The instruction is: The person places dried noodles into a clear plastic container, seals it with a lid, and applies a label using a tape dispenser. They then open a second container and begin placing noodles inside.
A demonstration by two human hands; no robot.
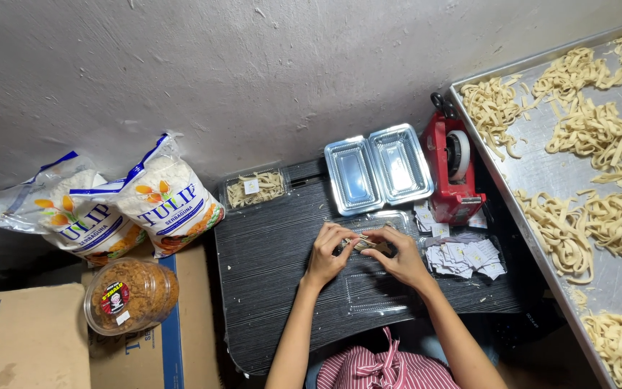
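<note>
both hands pinch perhaps a label mid-table.

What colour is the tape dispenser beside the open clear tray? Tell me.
Red, with a white tape roll; the tape dispenser shows clearly in the head view, right of the clear tray.

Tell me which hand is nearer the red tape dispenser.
Right. The right hand lies just below-left of the red tape dispenser; the left hand is farther left, beyond the small item both hands pinch.
</note>
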